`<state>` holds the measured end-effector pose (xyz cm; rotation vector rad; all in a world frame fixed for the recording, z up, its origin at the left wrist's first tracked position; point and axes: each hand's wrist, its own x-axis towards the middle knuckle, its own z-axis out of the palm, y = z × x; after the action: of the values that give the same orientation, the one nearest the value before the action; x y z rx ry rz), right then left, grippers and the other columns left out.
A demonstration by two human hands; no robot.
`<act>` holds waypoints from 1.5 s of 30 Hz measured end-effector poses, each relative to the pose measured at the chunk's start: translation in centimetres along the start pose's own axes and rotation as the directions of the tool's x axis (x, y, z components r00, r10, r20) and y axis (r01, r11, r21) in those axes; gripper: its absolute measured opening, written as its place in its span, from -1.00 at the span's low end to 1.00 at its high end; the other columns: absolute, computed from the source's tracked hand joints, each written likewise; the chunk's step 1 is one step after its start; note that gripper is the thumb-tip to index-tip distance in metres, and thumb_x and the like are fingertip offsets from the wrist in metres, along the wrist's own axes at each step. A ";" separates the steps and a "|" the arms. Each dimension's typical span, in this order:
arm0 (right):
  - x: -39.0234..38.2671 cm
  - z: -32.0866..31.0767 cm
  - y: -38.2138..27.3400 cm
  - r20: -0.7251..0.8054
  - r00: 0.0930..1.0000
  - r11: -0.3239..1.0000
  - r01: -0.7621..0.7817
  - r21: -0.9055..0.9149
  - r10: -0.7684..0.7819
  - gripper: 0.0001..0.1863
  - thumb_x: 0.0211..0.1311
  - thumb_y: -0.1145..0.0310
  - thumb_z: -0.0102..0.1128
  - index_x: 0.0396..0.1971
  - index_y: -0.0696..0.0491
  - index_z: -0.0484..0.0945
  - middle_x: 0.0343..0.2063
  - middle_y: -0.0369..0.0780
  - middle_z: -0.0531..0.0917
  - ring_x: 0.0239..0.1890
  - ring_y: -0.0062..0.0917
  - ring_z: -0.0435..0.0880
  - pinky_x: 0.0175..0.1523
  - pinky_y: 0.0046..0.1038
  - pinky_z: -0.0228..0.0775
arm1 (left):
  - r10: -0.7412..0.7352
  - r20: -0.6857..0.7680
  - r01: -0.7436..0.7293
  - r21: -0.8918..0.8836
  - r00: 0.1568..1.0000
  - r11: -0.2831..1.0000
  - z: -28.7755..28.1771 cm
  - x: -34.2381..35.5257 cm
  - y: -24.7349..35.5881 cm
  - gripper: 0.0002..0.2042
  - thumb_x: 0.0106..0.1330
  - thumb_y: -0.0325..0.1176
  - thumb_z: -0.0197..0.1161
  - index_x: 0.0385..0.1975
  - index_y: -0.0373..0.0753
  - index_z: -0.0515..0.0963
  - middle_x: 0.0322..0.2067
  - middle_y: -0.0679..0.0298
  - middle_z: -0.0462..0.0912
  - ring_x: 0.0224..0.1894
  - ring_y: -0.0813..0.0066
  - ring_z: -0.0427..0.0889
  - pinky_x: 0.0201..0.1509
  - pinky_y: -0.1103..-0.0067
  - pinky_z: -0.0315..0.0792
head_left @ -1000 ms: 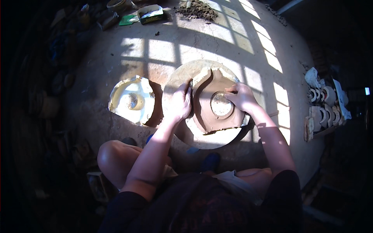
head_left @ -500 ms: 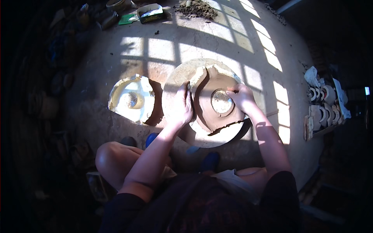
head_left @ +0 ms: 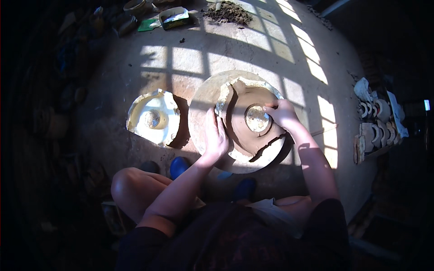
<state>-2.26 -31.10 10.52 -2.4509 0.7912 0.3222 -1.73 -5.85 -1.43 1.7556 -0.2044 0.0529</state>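
Observation:
A plaster mould (head_left: pixel 223 97) with a pale, jagged rim lies on a round board (head_left: pixel 203 97). Brown clay (head_left: pixel 246 142) lines its inside, around a pale round patch (head_left: pixel 257 119) in the middle. Against the mould's left outer wall rests my left hand (head_left: pixel 217 137), its fingers straight and flat. My right hand (head_left: pixel 284 114) is over the right side of the clay with curled fingers, the thumb side near the round patch; what it pinches, if anything, is hidden. Another plaster mould piece (head_left: pixel 169 128), bare with a round knob in it, sits on the floor to the left.
Blue shoes (head_left: pixel 179 167) show between my legs and the board. On the right stands a crate of curved pale pieces (head_left: pixel 377 135). A heap of dark clay lumps (head_left: pixel 228 12) and a box (head_left: pixel 174 18) are at the far side. Window light falls in patches across the floor.
The clay-lined mould has turned a little counterclockwise. My left hand has moved toward me along its wall; my right hand has stayed nearly in place.

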 end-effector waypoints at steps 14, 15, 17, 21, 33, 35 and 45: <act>0.0 -0.1 0.9 -0.017 1.000 0.999 0.007 0.044 -0.007 -0.64 0.29 0.16 0.42 -0.06 0.08 0.80 -0.11 -0.02 0.81 -0.01 -0.26 0.80 0.20 -0.33 0.55 | -0.134 0.135 0.156 -0.169 0.982 0.973 0.0 -4.6 3.6 -0.25 0.68 -0.06 -0.15 0.56 -0.55 -0.21 0.54 -0.34 -0.04 0.61 -0.18 -0.03 0.66 0.19 -0.15; -0.8 -0.2 0.0 -0.077 0.997 0.997 0.021 -0.069 -0.026 -0.64 0.29 0.15 0.42 -0.04 0.07 0.80 -0.10 -0.03 0.81 0.01 -0.27 0.80 0.21 -0.34 0.55 | -0.117 0.130 0.133 -0.122 0.985 0.984 0.2 -5.0 3.5 -0.24 0.67 -0.08 -0.14 0.55 -0.58 -0.24 0.54 -0.37 -0.09 0.62 -0.20 -0.08 0.67 0.19 -0.20; -0.9 0.3 -0.6 -0.096 0.994 0.992 0.050 -0.116 -0.061 -0.64 0.29 0.15 0.42 -0.04 0.07 0.80 -0.09 -0.04 0.81 0.01 -0.28 0.79 0.21 -0.34 0.54 | -0.069 0.101 0.080 -0.110 0.992 0.991 0.2 -5.6 3.0 -0.18 0.63 -0.09 -0.04 0.54 -0.59 -0.29 0.51 -0.44 -0.14 0.58 -0.34 -0.08 0.64 0.08 -0.19; 0.7 -0.2 0.5 0.027 0.999 0.993 -0.035 0.116 0.032 -0.63 0.29 0.15 0.43 -0.03 0.06 0.79 -0.07 -0.05 0.80 0.06 -0.26 0.76 0.24 -0.31 0.52 | -0.091 0.130 0.102 -0.082 0.987 0.991 1.1 -7.6 3.1 -0.12 0.60 -0.15 0.06 0.50 -0.68 -0.35 0.51 -0.52 -0.26 0.58 -0.42 -0.17 0.65 0.07 -0.26; 1.9 0.7 2.2 -0.085 0.990 0.980 0.127 0.152 -0.115 -0.63 0.30 0.13 0.43 -0.03 0.06 0.79 -0.08 -0.07 0.80 -0.03 -0.27 0.79 0.17 -0.32 0.56 | -0.248 0.416 0.240 0.072 0.875 0.968 1.7 -11.8 5.1 0.14 0.44 0.04 0.26 0.42 -0.82 -0.42 0.46 -0.68 -0.38 0.59 -0.49 -0.37 0.69 0.12 -0.37; 0.3 1.6 -0.8 -0.120 0.987 0.994 0.111 0.012 -0.109 -0.64 0.31 0.15 0.43 -0.03 0.07 0.79 -0.08 -0.07 0.81 -0.04 -0.32 0.80 0.16 -0.35 0.56 | -0.196 0.438 0.204 0.029 0.878 0.979 0.8 -12.6 4.2 0.15 0.44 0.05 0.27 0.42 -0.83 -0.42 0.46 -0.69 -0.36 0.59 -0.50 -0.35 0.68 0.11 -0.33; 1.6 2.0 1.2 -0.157 0.977 0.981 0.164 0.105 -0.147 -0.67 0.35 0.32 0.45 -0.01 0.21 0.73 -0.14 -0.15 0.81 -0.14 -0.52 0.75 0.05 -0.47 0.60 | -0.079 0.729 0.178 -0.059 0.680 0.982 0.0 -13.3 5.8 0.23 0.46 0.09 0.28 0.37 -0.81 -0.58 0.48 -0.62 -0.33 0.61 -0.35 -0.20 0.68 0.19 -0.26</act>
<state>-1.84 -31.52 7.78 -2.4280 0.6535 0.0330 -15.74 -5.51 2.24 1.5751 -0.6482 -0.7700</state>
